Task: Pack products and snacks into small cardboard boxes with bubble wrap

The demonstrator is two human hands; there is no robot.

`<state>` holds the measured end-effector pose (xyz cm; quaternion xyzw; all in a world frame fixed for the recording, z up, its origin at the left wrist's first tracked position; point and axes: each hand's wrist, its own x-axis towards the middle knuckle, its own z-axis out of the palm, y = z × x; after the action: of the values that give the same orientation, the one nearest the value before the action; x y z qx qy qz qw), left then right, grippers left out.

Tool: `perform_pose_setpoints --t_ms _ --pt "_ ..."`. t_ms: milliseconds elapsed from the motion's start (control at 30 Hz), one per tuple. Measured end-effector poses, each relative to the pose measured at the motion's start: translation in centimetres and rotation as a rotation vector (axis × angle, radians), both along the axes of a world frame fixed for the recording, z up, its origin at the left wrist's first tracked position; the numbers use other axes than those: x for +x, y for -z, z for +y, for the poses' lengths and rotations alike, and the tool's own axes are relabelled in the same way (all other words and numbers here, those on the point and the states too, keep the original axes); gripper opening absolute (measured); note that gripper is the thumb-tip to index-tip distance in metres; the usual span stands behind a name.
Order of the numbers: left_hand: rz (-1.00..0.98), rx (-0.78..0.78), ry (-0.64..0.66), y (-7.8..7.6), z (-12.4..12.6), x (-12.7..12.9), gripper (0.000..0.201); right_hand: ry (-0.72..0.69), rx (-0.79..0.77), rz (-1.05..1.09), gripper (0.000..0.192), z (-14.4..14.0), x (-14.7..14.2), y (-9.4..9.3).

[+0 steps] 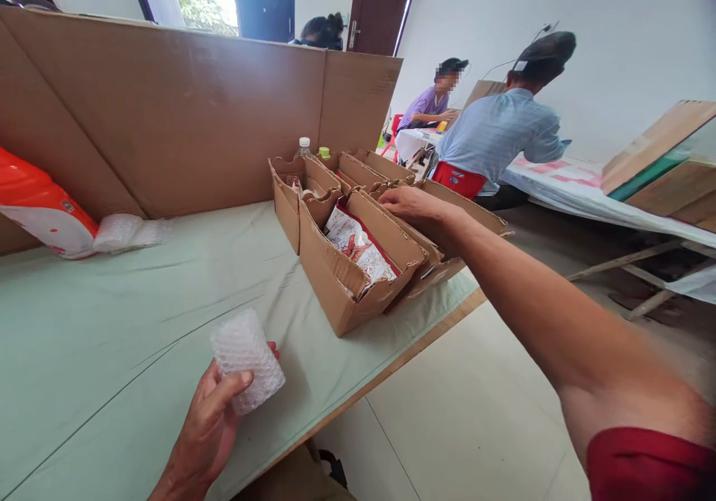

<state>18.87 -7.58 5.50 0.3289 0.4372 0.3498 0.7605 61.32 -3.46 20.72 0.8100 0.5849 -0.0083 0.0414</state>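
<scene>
My left hand (215, 411) is closed around a bubble-wrapped package (246, 359), with the thumb across its front, above the near part of the table. What lies inside the wrap cannot be made out. My right hand (412, 204) reaches over the cardboard boxes, its fingers dipping past the rim of a box (453, 264) on the right; the fingertips are hidden behind the cardboard. Beside it, the nearest box (330, 292) contains a white and red printed packet (358, 246). Behind stand more open-topped boxes, one with a white-capped bottle (304, 145).
A tall cardboard panel (212, 113) borders the table's (139, 337) far side. An orange and white bottle (45, 203) lies at the left, against a bubble-wrap bundle (131, 232). The table edge runs close in front of me. Other people (492, 128) sit at another table behind.
</scene>
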Motion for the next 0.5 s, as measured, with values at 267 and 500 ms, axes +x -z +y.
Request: perform_pose_setpoints --t_ms 267,500 --pt "0.034 0.008 -0.019 0.7 -0.3 -0.7 0.059 0.031 -0.071 -0.031 0.034 3.9 -0.1 -0.1" --pt "0.086 0.0 -0.04 1.2 0.7 -2.4 0.061 0.036 -0.118 -0.032 0.03 -2.4 -0.8 -0.7"
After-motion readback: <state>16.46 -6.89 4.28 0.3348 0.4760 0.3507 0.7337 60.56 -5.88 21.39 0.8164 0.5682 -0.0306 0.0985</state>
